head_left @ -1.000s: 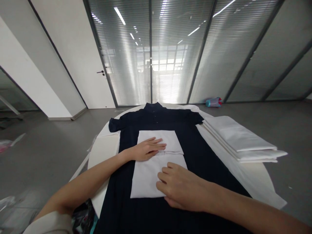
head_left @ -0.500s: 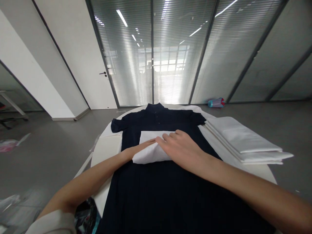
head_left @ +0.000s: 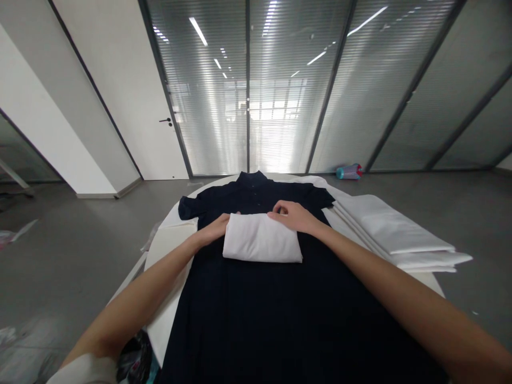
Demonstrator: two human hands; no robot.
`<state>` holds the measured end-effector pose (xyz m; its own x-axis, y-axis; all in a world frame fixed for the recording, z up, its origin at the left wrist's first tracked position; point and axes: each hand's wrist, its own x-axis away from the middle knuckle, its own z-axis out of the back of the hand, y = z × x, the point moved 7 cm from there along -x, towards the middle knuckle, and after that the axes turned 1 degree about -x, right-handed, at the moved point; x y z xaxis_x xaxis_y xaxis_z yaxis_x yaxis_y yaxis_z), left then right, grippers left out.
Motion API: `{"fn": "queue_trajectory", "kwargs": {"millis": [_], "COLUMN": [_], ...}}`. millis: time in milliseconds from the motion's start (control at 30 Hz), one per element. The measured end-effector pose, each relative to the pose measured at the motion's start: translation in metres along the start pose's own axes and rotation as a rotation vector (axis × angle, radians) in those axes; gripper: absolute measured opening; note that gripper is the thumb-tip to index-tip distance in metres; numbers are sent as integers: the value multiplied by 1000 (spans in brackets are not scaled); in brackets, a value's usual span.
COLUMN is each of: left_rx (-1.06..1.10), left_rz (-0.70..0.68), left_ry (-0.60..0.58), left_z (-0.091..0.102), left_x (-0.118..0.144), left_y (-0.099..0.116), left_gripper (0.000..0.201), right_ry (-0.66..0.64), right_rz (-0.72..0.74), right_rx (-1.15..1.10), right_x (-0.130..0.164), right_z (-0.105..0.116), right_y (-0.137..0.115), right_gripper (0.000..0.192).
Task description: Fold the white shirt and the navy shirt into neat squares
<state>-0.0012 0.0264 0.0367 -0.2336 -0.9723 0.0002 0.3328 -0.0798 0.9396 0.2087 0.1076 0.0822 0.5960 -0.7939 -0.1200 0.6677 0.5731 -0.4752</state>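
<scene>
The folded white cloth [head_left: 261, 245] lay on the chest of the dark shirt [head_left: 256, 314] spread over the desk [head_left: 170, 242], its long axis running left to right across the person. The left hand [head_left: 216, 228] lay flat against its left end, fingers together, while the right hand [head_left: 291, 215] rested at its far right corner, fingers curled loosely and gripping nothing. Both hands sat at the far edge, equally near.

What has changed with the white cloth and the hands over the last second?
The white cloth, open a second ago, has been folded in half away from the person. The right hand moved from its near edge to its far right corner; the left hand slid to its far left edge. The dark shirt and white stack stayed put.
</scene>
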Motion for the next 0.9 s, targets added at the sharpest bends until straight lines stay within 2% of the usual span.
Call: {"fn": "queue_trajectory", "kwargs": {"millis": [33,100,167,233,333,500,600,700,767,900], "left_rx": [63,80,-64,-229,-269,-64,3,46,34,-65], "left_rz": [18,22,-15,-36,9,50,33,51,116,225], "left_ry": [-53,-166,-206,-180,-127,-228,-199,-106,-3,196], "left_z": [2,4,7,11,17,15,17,19,21,23], "left_x": [2,8,14,16,14,12,10,5,-1,-10], "left_y": [4,12,16,16,7,0,-1,-10,-21,-38], "left_gripper": [70,72,66,65,66,52,44,42,43,36], "right_ry": [-45,-232,-427,-515,-500,-475,-451,-394,-316,-113], "right_rz": [-20,-42,-53,-43,-10,13,-18,-112,-185,-253], "right_rx": [-113,-349,-553,-675,-696,-642,-608,-620,-592,-274], "right_x": [3,11,21,29,33,35,36,35,31,22], "right_z": [-3,-16,-29,-33,-31,-24,-21,-23,-26,-27], "right_y": [11,28,35,36,35,34,37,43,47,52], "right_gripper": [49,53,54,55,50,49,47,42,34,20]}}
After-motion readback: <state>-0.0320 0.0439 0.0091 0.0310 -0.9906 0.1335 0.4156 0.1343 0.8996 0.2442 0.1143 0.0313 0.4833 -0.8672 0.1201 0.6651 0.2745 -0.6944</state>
